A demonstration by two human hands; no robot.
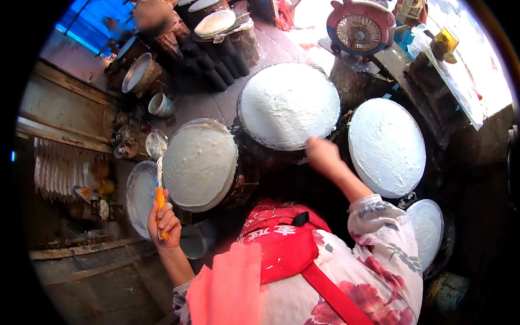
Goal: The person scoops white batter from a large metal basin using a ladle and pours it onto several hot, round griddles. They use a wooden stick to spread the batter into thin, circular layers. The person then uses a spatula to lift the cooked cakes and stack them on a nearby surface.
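My left hand is wrapped round the orange handle of a ladle, held upright with its batter-smeared bowl at the top. My right hand is closed at the near rim of the middle round griddle, which is covered with a white batter layer. It looks slightly blurred, and whether anything is between its fingers is hidden. A left griddle bears a greyer, bumpy round sheet. The right griddle carries a white, rough-surfaced layer. Beside my left hand stands a wide basin of pale liquid.
Another white-covered round lies by my right elbow. A pink fan stands at the far right. Far left are a small bucket, a large bowl, dark cylinders and a stack of flat rounds. A wooden cabinet lines the left.
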